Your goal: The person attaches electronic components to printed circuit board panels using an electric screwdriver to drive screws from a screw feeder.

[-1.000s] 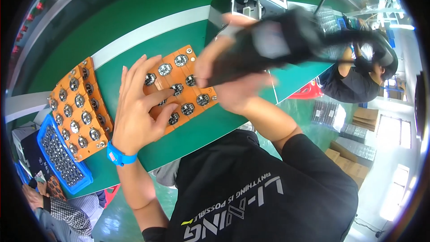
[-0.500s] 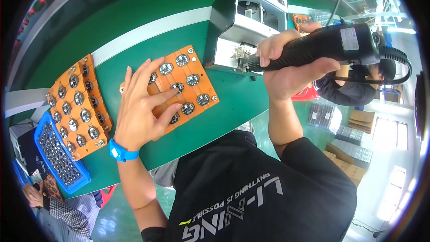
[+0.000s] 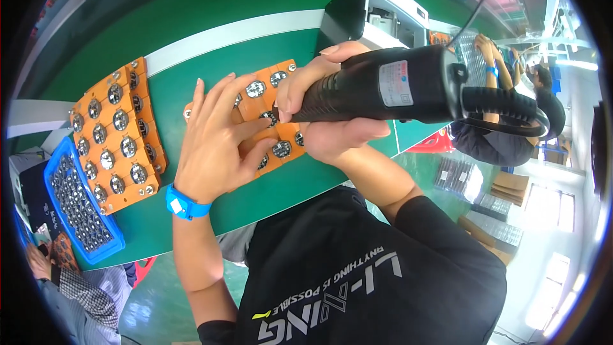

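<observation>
An orange fixture tray (image 3: 248, 112) holding rows of round, shiny dark parts lies on the green mat in front of me. My left hand (image 3: 214, 144), a blue band round its wrist, rests with spread fingers over the tray's left half. Its index fingertip is at one round part (image 3: 269, 117). Gripped in my right hand (image 3: 341, 137) is a black electric screwdriver (image 3: 361, 86), held nearly level with its cable end to the right. The tool's front end points at the tray, close to that part; my fingers hide the bit.
Beside the tray on the left are overlapping orange trays (image 3: 119, 203) full of similar parts. A blue bin (image 3: 96, 257) of loose parts stands next to them. Behind the screwdriver sits a black-and-white machine (image 3: 348, 19). Co-workers' hands (image 3: 39, 262) show at lower left and upper right.
My right hand has brought the screwdriver left, from the machine's front to over the tray. My left hand keeps its place on the tray. The view has shifted slightly.
</observation>
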{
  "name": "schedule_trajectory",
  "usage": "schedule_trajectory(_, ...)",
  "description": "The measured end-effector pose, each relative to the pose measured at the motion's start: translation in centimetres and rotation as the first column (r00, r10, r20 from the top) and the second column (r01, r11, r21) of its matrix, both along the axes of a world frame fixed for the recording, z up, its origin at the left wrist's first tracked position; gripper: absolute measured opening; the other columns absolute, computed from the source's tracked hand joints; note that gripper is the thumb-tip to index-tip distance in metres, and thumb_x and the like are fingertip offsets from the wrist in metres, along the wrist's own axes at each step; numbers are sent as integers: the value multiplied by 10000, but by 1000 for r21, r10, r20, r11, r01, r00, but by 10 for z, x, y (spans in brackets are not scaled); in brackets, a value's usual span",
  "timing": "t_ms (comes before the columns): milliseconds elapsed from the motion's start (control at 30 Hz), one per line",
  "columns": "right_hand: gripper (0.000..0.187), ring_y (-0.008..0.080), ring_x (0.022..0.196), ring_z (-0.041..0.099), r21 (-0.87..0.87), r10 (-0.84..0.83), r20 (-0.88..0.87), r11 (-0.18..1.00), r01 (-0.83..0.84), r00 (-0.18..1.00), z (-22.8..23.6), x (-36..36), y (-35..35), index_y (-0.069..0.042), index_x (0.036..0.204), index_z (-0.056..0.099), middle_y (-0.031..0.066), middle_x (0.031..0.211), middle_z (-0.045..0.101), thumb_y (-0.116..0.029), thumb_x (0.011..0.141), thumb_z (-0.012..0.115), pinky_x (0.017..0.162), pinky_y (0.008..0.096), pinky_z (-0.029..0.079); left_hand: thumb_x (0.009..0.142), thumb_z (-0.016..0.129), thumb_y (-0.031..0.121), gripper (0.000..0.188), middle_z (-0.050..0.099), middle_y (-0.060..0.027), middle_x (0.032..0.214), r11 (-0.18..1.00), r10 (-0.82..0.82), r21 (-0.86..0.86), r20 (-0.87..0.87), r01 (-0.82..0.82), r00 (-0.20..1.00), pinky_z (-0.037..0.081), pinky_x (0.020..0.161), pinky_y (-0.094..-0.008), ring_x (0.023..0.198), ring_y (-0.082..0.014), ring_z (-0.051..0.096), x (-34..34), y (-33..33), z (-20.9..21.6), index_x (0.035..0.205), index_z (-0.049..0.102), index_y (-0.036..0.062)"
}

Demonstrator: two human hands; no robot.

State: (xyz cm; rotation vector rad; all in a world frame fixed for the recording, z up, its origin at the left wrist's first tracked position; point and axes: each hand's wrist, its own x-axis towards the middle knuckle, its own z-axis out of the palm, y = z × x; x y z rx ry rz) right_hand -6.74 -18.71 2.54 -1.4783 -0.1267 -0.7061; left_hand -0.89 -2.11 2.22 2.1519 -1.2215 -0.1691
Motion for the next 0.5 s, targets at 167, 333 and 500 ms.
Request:
schedule_trajectory(167,943,172,457,521,-23,18,-20,1000,-18,1000,-8,4,2,-68,1186,334,76,625,544,-894,732,354,472,287,471,660,809,208,275,515,-122,1364,999,1,-39,-19,-2,1000,265,1101,-637,1277,-389,475,0,2,-1,908,783,92)
schedule_trajectory(333,873,170,457,515,8,94,-38,996,-94,995,-6,9,4,-78,1165,339,78,613,532,-848,765,431,470,277,455,650,803,203,282,522,-129,1343,999,-1,-46,-23,0,1000,268,1101,-636,1278,-390,472,-1,2,-1,909,782,92)
schedule_trajectory(500,776,163,461,510,111,101,-68,989,-93,993,-4,15,5,-55,1132,352,89,598,533,-734,818,562,471,275,448,643,800,205,285,530,-136,1322,999,7,-37,-19,-8,1000,266,1103,-632,1277,-397,467,-3,0,-2,903,781,91)
